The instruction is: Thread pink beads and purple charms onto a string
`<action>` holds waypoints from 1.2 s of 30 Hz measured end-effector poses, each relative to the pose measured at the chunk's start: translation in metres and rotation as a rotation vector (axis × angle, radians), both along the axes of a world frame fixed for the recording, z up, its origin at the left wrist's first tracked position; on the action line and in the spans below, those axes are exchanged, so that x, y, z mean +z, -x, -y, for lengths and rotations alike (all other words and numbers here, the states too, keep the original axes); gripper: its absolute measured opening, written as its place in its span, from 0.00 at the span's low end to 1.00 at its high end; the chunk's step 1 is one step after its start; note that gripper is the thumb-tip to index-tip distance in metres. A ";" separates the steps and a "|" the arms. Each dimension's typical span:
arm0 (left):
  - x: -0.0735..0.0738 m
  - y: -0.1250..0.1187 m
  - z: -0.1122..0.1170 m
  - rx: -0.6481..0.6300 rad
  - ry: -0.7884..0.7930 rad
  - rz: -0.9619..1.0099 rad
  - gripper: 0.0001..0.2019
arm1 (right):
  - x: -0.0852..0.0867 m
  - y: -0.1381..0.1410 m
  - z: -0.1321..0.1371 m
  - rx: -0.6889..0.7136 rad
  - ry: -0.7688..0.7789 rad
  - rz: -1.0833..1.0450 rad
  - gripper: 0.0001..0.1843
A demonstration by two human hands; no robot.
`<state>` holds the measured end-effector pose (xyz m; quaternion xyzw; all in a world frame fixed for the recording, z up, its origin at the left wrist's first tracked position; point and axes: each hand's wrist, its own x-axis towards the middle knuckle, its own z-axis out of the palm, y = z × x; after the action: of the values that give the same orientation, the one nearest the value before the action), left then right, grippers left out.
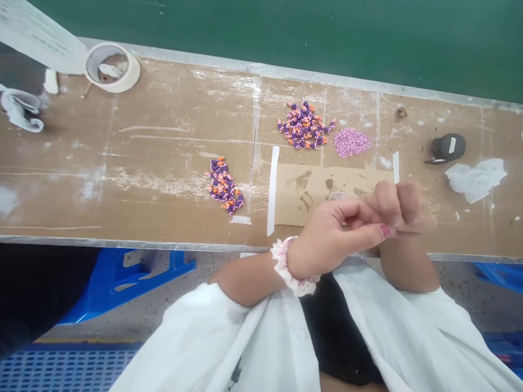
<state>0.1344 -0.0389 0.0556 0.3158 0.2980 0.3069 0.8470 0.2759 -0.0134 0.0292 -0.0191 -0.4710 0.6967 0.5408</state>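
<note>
My left hand [333,234], with a pink and white scrunchie [281,267] at its wrist, reaches in front of me, thumb and fingers pinched. My right hand [402,209] is curled closed against its fingertips and slightly blurred. Whatever lies between the fingers is hidden. Beneath the hands is a taped-down piece of cardboard [292,188] with dark stains. A small clear round thing [337,195] shows just past my left knuckles. Beyond the cardboard lie a pile of small purple and orange figures [304,126] and a heap of tiny pink-purple beads [351,142].
More purple and orange figures [224,186] lie left of the cardboard. A roll of masking tape [133,73] sits at the far left. On the right are a black round object [453,147] and a crumpled white tissue [476,178]. A blue stool [110,283] stands below the table edge.
</note>
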 end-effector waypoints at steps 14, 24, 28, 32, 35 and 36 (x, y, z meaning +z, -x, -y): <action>0.004 -0.003 0.002 0.034 -0.117 -0.105 0.06 | 0.004 -0.004 0.001 -0.097 -0.057 0.102 0.22; 0.004 -0.008 0.003 0.146 -0.155 -0.055 0.11 | 0.006 0.009 0.002 -0.006 0.124 -0.060 0.23; 0.002 -0.007 0.004 0.115 -0.190 -0.075 0.16 | 0.004 0.007 0.003 0.044 0.195 -0.139 0.21; 0.003 -0.006 0.004 0.085 -0.178 -0.073 0.21 | 0.003 0.006 0.003 0.058 0.163 -0.170 0.21; 0.004 -0.006 0.002 0.069 -0.148 -0.045 0.21 | 0.002 0.003 0.002 0.034 0.117 -0.144 0.20; 0.005 -0.006 0.001 0.069 -0.139 -0.042 0.21 | 0.002 0.002 0.002 0.017 0.102 -0.119 0.20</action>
<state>0.1405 -0.0400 0.0603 0.3698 0.3043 0.3492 0.8054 0.2736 -0.0154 0.0309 -0.0012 -0.4018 0.7242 0.5604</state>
